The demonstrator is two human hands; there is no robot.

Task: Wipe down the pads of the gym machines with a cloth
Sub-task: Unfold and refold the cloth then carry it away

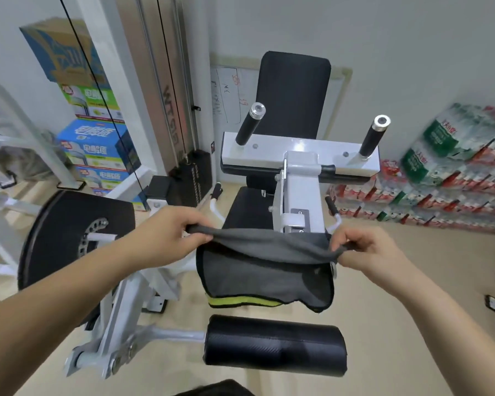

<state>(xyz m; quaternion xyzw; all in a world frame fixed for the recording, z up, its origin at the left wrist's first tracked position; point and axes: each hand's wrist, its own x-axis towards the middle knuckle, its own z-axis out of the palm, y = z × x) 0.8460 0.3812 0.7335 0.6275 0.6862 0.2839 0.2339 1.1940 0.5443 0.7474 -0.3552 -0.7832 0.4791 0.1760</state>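
A dark grey cloth (265, 270) with a yellow-green stripe along its lower edge hangs stretched between my two hands. My left hand (166, 235) pinches its left top corner and my right hand (366, 248) pinches its right top corner. The cloth hangs in front of the black seat pad (247, 210) of a white leg machine. Below the cloth lies a black roller pad (275, 345). The upright black back pad (293, 92) stands further away, behind two black handles (247, 125).
A black weight plate (69, 230) sits on the machine's left side. Stacked cardboard boxes (97, 150) stand at the left wall, beside a weight stack tower (166, 90). Shrink-wrapped bottle packs (440, 172) are piled along the right wall. A whiteboard (230, 95) leans behind the back pad.
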